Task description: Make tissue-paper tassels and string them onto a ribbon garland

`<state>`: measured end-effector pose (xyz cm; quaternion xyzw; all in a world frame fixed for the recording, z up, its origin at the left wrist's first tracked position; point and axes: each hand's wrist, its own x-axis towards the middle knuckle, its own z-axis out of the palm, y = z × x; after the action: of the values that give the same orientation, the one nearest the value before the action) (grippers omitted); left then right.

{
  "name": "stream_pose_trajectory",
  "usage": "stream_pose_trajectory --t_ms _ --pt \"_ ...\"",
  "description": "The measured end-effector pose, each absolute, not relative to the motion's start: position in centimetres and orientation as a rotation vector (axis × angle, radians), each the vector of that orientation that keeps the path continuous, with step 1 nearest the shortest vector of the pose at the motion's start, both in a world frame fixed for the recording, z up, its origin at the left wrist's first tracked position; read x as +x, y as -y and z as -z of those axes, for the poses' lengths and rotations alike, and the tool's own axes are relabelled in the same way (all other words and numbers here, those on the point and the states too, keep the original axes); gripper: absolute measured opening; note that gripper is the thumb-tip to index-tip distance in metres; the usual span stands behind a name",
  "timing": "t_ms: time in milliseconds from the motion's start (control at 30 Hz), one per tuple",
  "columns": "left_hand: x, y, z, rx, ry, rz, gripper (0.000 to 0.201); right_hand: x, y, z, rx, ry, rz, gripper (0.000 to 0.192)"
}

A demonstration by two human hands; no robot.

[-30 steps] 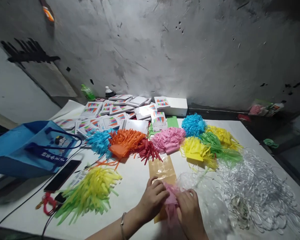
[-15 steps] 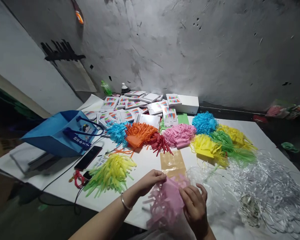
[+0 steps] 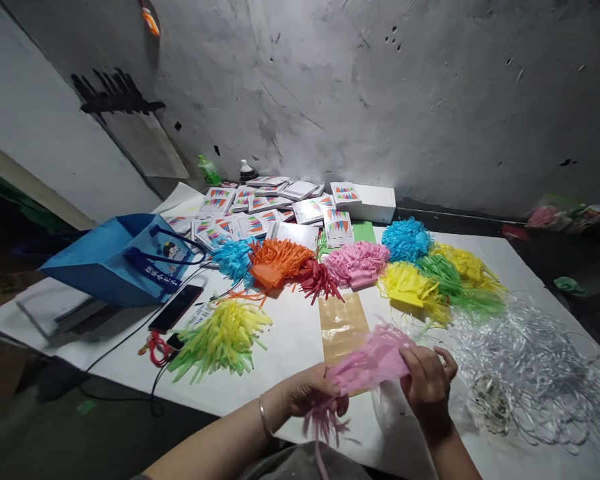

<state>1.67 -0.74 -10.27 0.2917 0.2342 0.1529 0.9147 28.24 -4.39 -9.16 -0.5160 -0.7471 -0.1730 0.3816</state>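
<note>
A pink tissue-paper tassel [image 3: 373, 363] with cut fringe is stretched between my two hands above the table's front edge. My left hand [image 3: 320, 392], a silver bangle on its wrist, is closed around the tassel's left part, and loose strips dangle below it. Pinched between the fingers of my right hand [image 3: 430, 383] is the tassel's right end. Beneath the pink paper lies a brown paper sheet [image 3: 343, 320] with shiny clear patches. To the left, a yellow and green tassel bundle [image 3: 223, 340] rests on the white table [image 3: 285, 340].
Orange [image 3: 280, 263], pink [image 3: 357, 263], blue [image 3: 407, 240] and yellow [image 3: 413, 290] fringe bundles line the middle. Printed packets [image 3: 267, 203] are piled behind them. A blue bag [image 3: 115, 260] and a phone [image 3: 176, 308] lie left; tangled white ribbon [image 3: 525, 373] spreads right.
My hands have moved apart, my right one going right and pulling the pink tassel out sideways. Earlier it hung downward, with both hands closer together at its top.
</note>
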Motion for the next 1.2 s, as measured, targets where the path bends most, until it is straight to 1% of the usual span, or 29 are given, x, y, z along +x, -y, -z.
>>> stream_pose_trajectory --t_ms 67,167,233,300,367,433,500,567,667,800,867,1033,1200 --pt "-0.8 -0.9 9.9 0.758 -0.634 -0.305 0.038 27.7 5.2 10.3 -1.289 1.978 0.433 0.028" --pt "-5.8 -3.5 10.2 1.072 -0.953 -0.333 0.035 23.6 5.5 14.4 -1.202 2.182 0.279 0.032" --pt "-8.6 -4.4 11.0 1.369 -1.180 -0.354 0.032 19.8 5.1 17.7 -1.199 2.261 0.192 0.026" --pt "-10.0 -4.1 12.2 1.633 -1.325 -0.409 0.034 16.7 4.6 20.5 -1.201 2.295 0.131 0.020" --pt "-9.7 -2.7 13.8 1.921 -1.326 -0.475 0.037 14.8 4.3 22.4 -1.224 2.315 0.061 0.013" --pt "-8.3 -0.6 15.7 2.248 -1.179 -0.466 0.034 14.4 4.4 23.5 -1.244 2.334 -0.018 0.007" --pt "-6.7 1.2 17.7 2.441 -0.999 -0.385 0.030 15.0 4.8 24.0 -1.244 2.347 -0.086 0.018" --pt "-5.5 2.4 19.4 2.475 -0.952 -0.328 0.024 16.0 5.2 24.4 -1.240 2.345 -0.129 0.021" --pt "-5.0 2.9 21.0 2.433 -1.029 -0.331 0.015 17.0 5.6 24.7 -1.275 2.306 -0.166 0.017" --pt "-5.4 2.8 21.3 2.339 -1.081 -0.396 0.019 17.0 5.6 24.8 -1.410 2.232 -0.211 0.012" --pt "-5.2 2.7 21.3 2.274 -1.129 -0.387 0.015 16.7 5.4 24.7 -1.458 2.224 -0.226 0.012" --pt "-4.3 1.8 21.6 2.143 -1.278 -0.295 0.019 16.2 4.5 24.3 -1.508 2.258 -0.268 0.015" --pt "-3.8 -0.2 21.9 2.026 -1.515 -0.212 0.023 16.0 2.7 23.3 -1.755 2.190 -0.288 0.020"
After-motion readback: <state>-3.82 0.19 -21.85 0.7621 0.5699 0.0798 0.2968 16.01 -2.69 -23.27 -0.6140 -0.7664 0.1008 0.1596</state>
